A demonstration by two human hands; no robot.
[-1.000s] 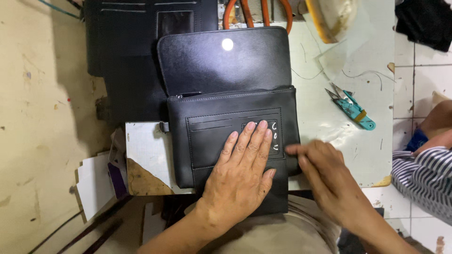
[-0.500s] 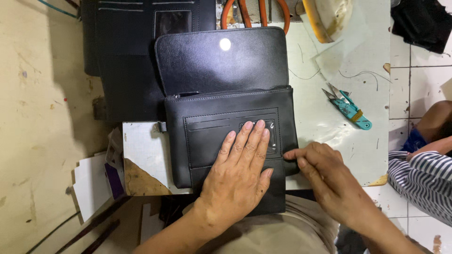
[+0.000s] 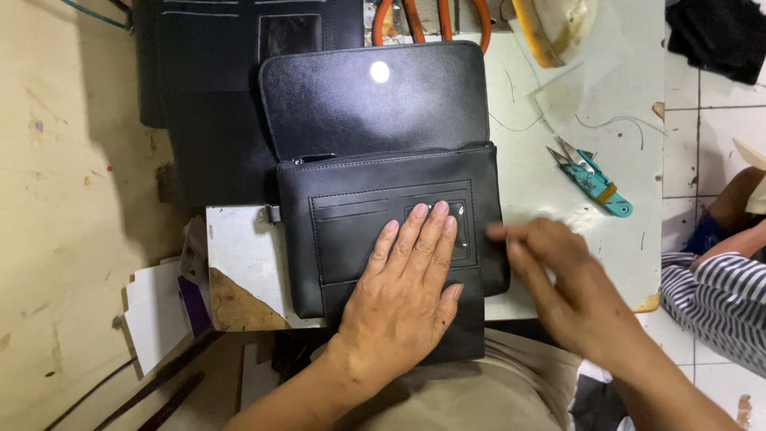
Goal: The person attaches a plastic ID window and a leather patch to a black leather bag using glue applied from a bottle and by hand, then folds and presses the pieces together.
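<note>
left hand (image 3: 407,295) flat, fingers spread, pressing the black bag (image 3: 383,199) on the white bench (image 3: 550,183). right hand (image 3: 558,279) blurred, open, at the bag's right edge, holding nothing. flap open beyond; teal snips (image 3: 594,182) further right.

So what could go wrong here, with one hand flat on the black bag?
1. The left hand presses only the black bag's lower half; its open flap is free and could shift.
2. The right hand is blurred, beside the bag's edge; it might nudge the bag askew.
3. The teal thread snips lie open-bladed near that hand.
</note>
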